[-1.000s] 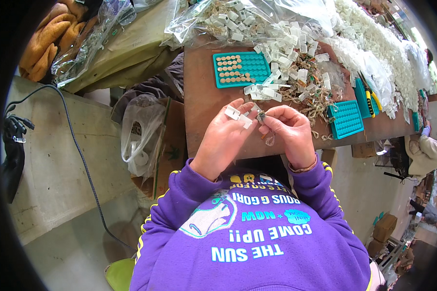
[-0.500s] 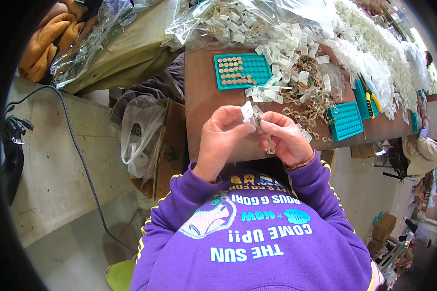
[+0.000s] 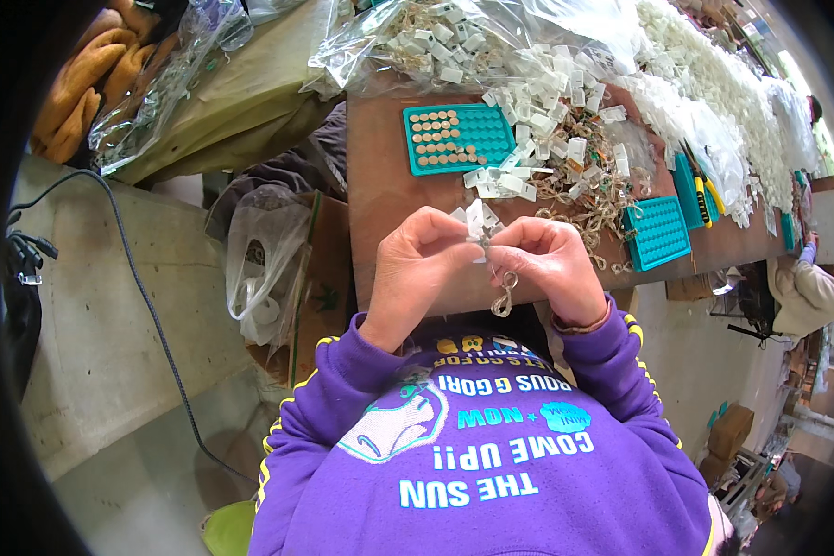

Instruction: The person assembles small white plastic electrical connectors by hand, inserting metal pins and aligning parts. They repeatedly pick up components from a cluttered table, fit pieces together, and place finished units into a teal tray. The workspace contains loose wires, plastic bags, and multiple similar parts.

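Observation:
At the table's near edge, my left hand and my right hand meet with fingertips pinched. Between the left fingers are one or more small white plastic pieces, their flat faces upward. A pale looped cord hangs below the right fingertips and dangles free. The exact spot where cord and plastic meet is hidden by my fingertips. Just beyond my hands lies a heap of white plastic pieces, mixed with a tangle of beige cords.
A teal tray partly filled with round beige discs lies at the back left. Another teal tray is at the right, beside yellow-handled pliers. Clear plastic bags cover the far side. A cardboard box stands left, below table height.
The hands have drawn together, and the white piece has shifted slightly. The looped cord now hangs lower and more freely beneath the right fingers.

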`<state>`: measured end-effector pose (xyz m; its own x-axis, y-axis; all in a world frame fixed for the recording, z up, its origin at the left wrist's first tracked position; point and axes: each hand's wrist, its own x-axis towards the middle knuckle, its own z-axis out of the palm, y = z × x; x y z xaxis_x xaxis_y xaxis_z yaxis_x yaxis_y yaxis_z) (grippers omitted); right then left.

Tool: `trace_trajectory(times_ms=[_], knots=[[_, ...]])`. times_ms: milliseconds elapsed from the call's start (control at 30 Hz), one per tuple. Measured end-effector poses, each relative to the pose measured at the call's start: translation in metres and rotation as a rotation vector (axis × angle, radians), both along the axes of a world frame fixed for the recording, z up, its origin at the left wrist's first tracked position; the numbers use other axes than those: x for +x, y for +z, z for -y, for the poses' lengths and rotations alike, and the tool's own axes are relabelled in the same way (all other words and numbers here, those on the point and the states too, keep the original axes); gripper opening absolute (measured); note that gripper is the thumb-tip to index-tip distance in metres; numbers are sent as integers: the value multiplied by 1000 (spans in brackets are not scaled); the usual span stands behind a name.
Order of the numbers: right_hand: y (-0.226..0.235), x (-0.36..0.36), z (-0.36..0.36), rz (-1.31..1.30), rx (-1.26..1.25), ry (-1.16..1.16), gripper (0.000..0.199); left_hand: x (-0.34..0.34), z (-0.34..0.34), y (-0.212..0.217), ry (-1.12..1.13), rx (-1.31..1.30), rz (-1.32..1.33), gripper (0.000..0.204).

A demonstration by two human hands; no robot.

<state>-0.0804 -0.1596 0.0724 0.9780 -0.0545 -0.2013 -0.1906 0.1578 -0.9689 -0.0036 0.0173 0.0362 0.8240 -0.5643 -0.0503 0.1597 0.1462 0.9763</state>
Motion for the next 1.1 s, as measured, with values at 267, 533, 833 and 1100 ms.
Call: trace_trajectory(times_ms=[267, 533, 833, 1100], knots=[[4, -1, 16, -95, 123, 143, 11, 0, -4, 15, -170, -36, -57, 20], [-3, -16, 7, -78, 317, 74, 11, -5, -6, 17, -214, -140, -137, 17], [-6, -24, -4, 27, 397, -45, 10, -12, -1, 15, -141, -184, -182, 17], [3, -22, 7, -76, 224, 91, 8, -8, -4, 25, -234, -22, -100, 22]])
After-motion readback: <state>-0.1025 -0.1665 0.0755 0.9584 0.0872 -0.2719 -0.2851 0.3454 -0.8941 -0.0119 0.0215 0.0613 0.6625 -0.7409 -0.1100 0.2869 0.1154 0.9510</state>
